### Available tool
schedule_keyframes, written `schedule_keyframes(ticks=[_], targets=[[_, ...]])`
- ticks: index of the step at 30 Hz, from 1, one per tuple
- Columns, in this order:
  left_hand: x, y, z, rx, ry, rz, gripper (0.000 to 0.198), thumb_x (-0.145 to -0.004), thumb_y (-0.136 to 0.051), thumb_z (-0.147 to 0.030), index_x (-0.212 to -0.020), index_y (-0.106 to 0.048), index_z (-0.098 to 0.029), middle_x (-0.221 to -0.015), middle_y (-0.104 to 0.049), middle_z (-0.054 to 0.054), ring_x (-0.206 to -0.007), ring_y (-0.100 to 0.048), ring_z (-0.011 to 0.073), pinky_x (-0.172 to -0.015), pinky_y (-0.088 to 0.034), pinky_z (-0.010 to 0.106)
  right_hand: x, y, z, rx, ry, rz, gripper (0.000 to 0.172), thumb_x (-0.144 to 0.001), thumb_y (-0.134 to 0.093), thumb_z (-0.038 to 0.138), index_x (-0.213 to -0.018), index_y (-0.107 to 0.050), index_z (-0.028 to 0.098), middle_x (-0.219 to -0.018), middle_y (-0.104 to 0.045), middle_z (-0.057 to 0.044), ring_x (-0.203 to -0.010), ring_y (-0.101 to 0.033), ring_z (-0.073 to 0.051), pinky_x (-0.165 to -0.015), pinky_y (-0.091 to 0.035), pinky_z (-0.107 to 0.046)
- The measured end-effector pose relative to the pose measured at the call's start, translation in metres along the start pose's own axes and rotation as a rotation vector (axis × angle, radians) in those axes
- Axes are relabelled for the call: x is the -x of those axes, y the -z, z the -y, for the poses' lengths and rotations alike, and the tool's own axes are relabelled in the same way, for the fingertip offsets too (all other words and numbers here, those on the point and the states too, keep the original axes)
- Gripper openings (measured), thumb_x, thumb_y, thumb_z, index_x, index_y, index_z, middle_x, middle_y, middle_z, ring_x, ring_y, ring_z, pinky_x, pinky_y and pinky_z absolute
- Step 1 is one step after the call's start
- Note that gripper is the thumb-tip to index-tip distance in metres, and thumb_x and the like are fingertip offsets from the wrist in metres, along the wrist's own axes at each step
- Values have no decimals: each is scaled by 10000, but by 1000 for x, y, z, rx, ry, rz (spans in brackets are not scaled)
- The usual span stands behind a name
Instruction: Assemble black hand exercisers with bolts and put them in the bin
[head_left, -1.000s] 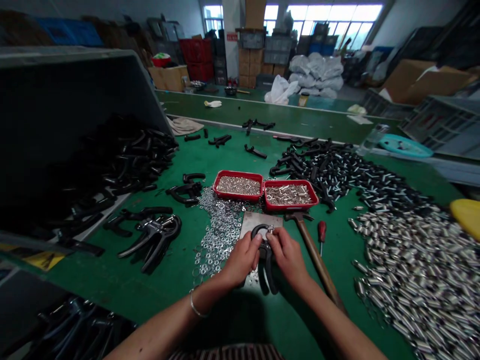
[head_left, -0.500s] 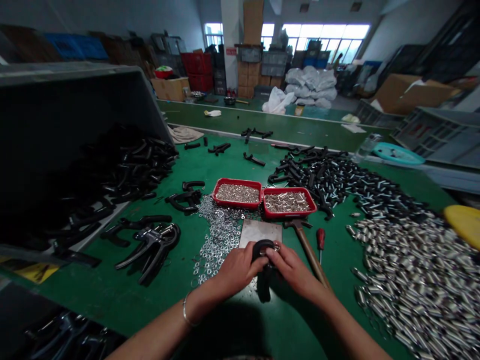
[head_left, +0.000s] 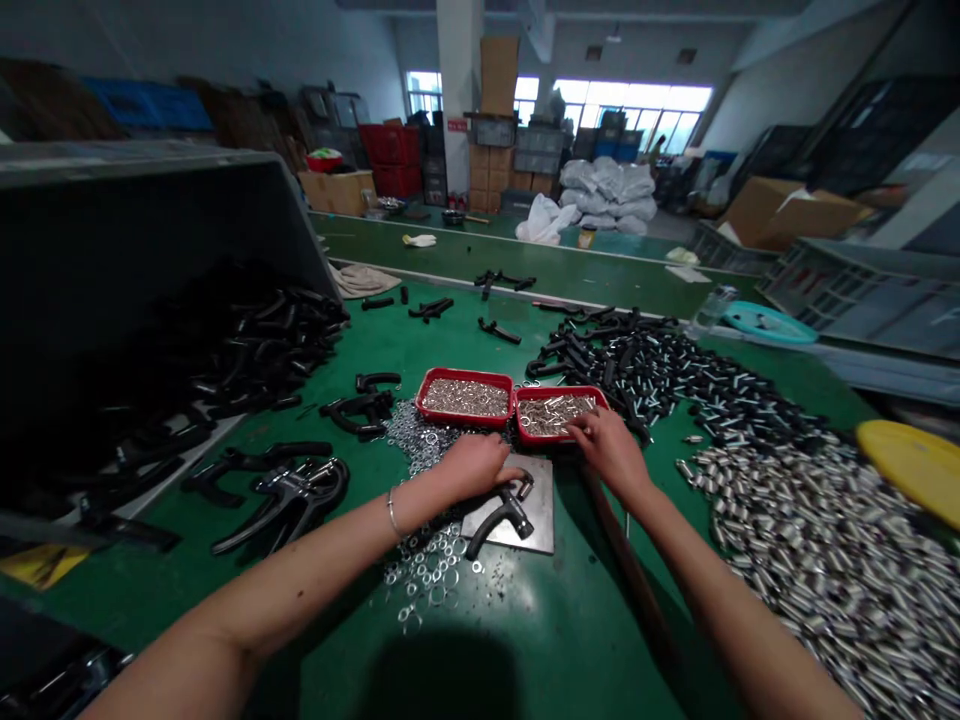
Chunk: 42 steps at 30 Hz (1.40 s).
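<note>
On the steel plate (head_left: 540, 530) lies a black curved handle part (head_left: 489, 528) with a metal piece at its upper end. My left hand (head_left: 471, 468) is over the plate's back left corner, just in front of a red tray of small metal rings (head_left: 465, 420). Its fingers are curled together, and the thumb reaches across the handle part's upper end; what they hold is hidden. My right hand (head_left: 611, 448) is at the front right corner of the other red tray (head_left: 536, 438), which holds small metal pins. Its fingertips are pinched together at the pins; what they grip is too small to make out.
Loose washers (head_left: 442, 560) spread left of the plate. A hammer (head_left: 619, 550) lies under my right forearm. Metal springs (head_left: 810, 530) and black handles (head_left: 630, 350) are heaped to the right. Assembled hand grips (head_left: 289, 495) and a grey bin (head_left: 296, 200) are on the left.
Both hands have parted from the black handle part, which now lies on the steel plate. The left has moved forward towards the ring tray, the right forward and right to the pin tray.
</note>
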<state>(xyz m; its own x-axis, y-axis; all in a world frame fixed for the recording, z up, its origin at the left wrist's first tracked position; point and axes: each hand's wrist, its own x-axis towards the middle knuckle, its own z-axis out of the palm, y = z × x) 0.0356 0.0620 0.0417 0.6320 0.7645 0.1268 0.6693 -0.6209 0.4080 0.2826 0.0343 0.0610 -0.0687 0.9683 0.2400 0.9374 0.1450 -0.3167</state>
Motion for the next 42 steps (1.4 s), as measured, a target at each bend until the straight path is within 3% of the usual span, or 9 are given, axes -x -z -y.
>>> schedule_keyframes(ticks=[5, 9, 12, 19, 25, 30, 33, 36, 42], targets=[[-71, 11, -15, -114, -49, 26, 162, -887, -552, -223, -880, -700, -160, -916, -702, 147, -917, -658, 285, -860, -468, 379, -36, -6, -20, 245, 50, 114, 185, -909, -595, 302, -871, -731, 183, -988, -662, -150, -1053, -526, -300, -785, -456, -347], [-121, -11, -26, -138, -43, 82, 104, -800, -613, -83, -762, -705, -110, -865, -713, 180, -917, -668, 317, -890, -451, 409, -55, -26, -14, 246, 45, 135, 128, -876, -615, 225, -863, -717, 149, -947, -666, -170, -973, -551, -300, -732, -450, -349], [-128, -25, -22, -124, -27, 77, 133, -808, -586, -55, -753, -705, -84, -865, -709, 206, -911, -669, 338, -909, -432, 451, -58, -34, -14, 211, 61, 138, 146, -892, -567, 183, -887, -709, 151, -971, -666, -176, -987, -548, -303, -746, -444, -356], [-109, -27, -14, 14, -30, -31, 183, -872, -549, -162, -977, -693, -120, -1071, -668, 191, -1053, -609, 340, -972, -388, 482, -52, -40, -15, 79, 5, 58, 218, -959, -464, 231, -1000, -672, 177, -1068, -677, -156, -1070, -544, -291, -859, -416, -361], [-102, -17, -14, 190, 49, -117, 85, -799, -567, -106, -846, -626, -145, -885, -676, 73, -840, -628, 203, -757, -474, 304, -41, -25, -13, -65, -139, -87, 317, -998, -370, 301, -1078, -623, 126, -963, -705, -129, -861, -633, -233, -767, -455, -329], [-54, -3, 8, 708, 124, -67, 168, -731, -703, -223, -856, -613, -156, -775, -670, 20, -706, -623, 146, -650, -474, 256, 22, -26, -5, -470, 3, 128, 246, -913, -519, 337, -944, -717, 194, -937, -704, -56, -872, -643, -199, -811, -479, -318], [-16, -1, 19, 1045, 201, 58, 282, -695, -743, -239, -955, -655, -175, -754, -692, 31, -680, -640, 151, -645, -481, 272, 52, -38, 5, -643, -60, 223, 228, -889, -535, 320, -990, -696, 196, -906, -707, -43, -822, -656, -190, -796, -492, -327], [14, -3, 22, 1088, 279, 73, 226, -708, -735, -268, -906, -683, -173, -780, -720, 60, -702, -669, 171, -685, -505, 308, 57, -49, 14, -710, -157, 255, 208, -898, -516, 346, -911, -643, 182, -750, -686, -9, -680, -646, -172, -694, -492, -295], [39, -8, 18, 942, 370, -174, 156, -769, -691, -311, -829, -666, -169, -806, -714, 49, -727, -660, 167, -710, -495, 288, 44, -55, 21, -518, -75, 223, 233, -948, -459, 351, -863, -608, 193, -750, -665, -3, -675, -611, -156, -659, -445, -265]])
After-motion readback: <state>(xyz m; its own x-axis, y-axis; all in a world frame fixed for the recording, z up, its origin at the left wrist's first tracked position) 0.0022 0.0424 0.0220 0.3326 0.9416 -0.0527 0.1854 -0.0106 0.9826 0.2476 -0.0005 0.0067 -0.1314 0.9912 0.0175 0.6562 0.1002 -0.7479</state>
